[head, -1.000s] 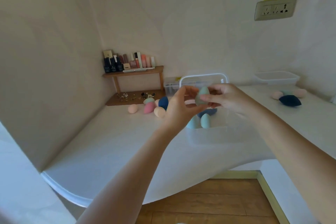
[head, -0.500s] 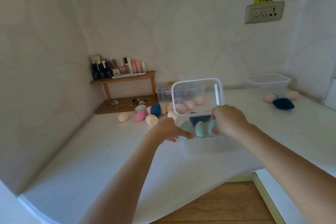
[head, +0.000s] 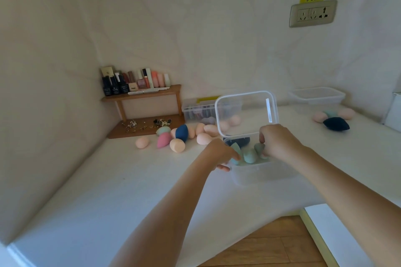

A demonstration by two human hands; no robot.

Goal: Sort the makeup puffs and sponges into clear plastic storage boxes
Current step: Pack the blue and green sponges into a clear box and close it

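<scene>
The clear box (head: pixel 263 174) sits on the white counter (head: pixel 130 191), not far from its front edge, and that is the main risk. It looks light and holds little, so a push from either hand could slide it toward the edge or tip it. Its lid (head: pixel 247 112) stands upright just behind the hands, and I cannot tell whether it is hinged or propped. A knock from the right wrist could bring it down on the fingers. The sponges are soft and rounded, so 1 let go too high may bounce out.

The right hand (head: pixel 276 144) reaches down into the box from the right, knuckles up, fingers curled around a teal sponge (head: pixel 259 148) just inside the walls. The left hand (head: pixel 218 154) meets the left wall with its forefinger stretched over the rim and its thumb low outside. Whether it pinches the wall or only touches it, I cannot tell. 2 other teal sponges (head: pixel 249 156) and a dark blue sponge (head: pixel 238 141) lie in the box.

Beyond, a cluster of loose sponges (head: pixel 177 145) waits on the counter before a wooden shelf (head: pixel 141 93) of bottles. Far right, 4 more sponges (head: pixel 336 123) lie in front of a second clear box (head: pixel 316 95).
</scene>
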